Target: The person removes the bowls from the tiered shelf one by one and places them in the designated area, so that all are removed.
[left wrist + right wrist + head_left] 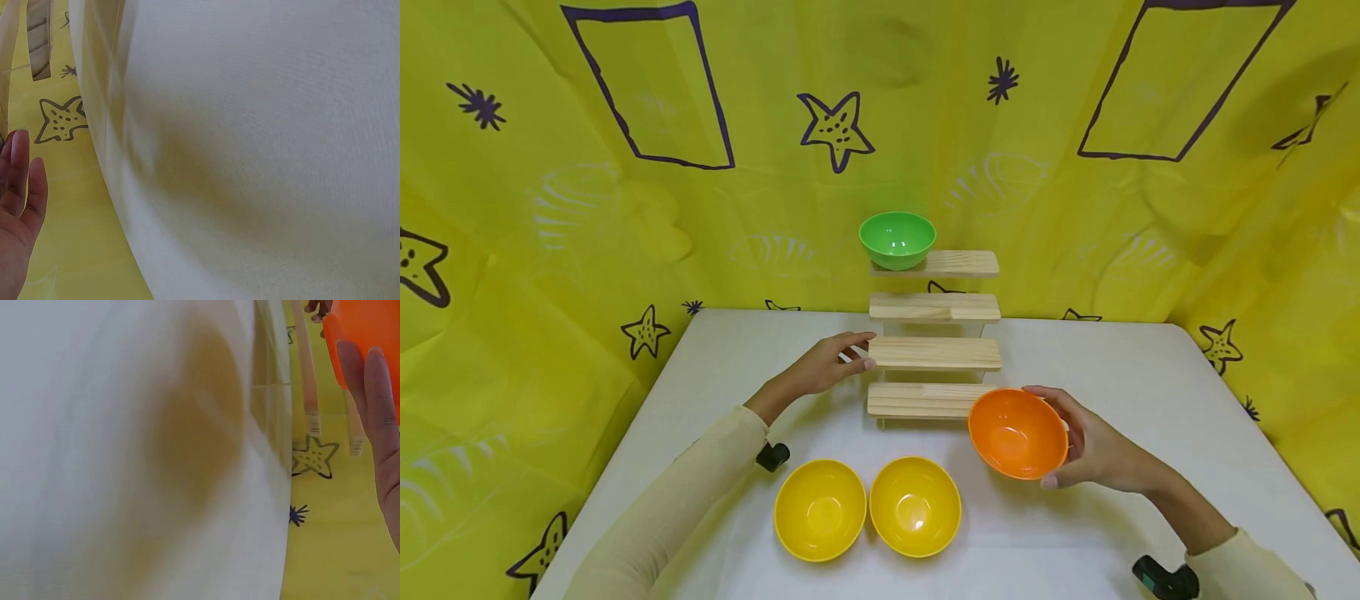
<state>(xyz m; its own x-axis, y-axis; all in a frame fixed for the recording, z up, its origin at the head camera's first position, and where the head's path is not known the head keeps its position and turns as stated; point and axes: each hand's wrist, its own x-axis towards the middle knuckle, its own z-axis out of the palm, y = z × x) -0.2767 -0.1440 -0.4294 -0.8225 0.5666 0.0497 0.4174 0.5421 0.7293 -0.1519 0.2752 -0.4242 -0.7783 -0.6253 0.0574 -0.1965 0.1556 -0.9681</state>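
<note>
My right hand (pixel 1105 450) grips an orange bowl (pixel 1017 435) at its right side, thumb low and fingers at the upper rim. The bowl tilts with its inside toward the head camera and overlaps the right end of the lowest step. In the right wrist view, fingers (pixel 380 394) lie along the orange bowl's outside. My left hand (pixel 823 364) holds the left end of a step on the tiered wooden stand (pixel 934 354), thumb and forefinger on either edge. A green bowl (pixel 897 240) sits on the left part of the top step.
Two yellow bowls (pixel 820 510) stand side by side on the white table (pixel 730 533), in front of the stand. A yellow curtain (pixel 760 208) printed with sea stars hangs behind and at both sides. Dark wrist devices (pixel 1165 577) show by the sleeves.
</note>
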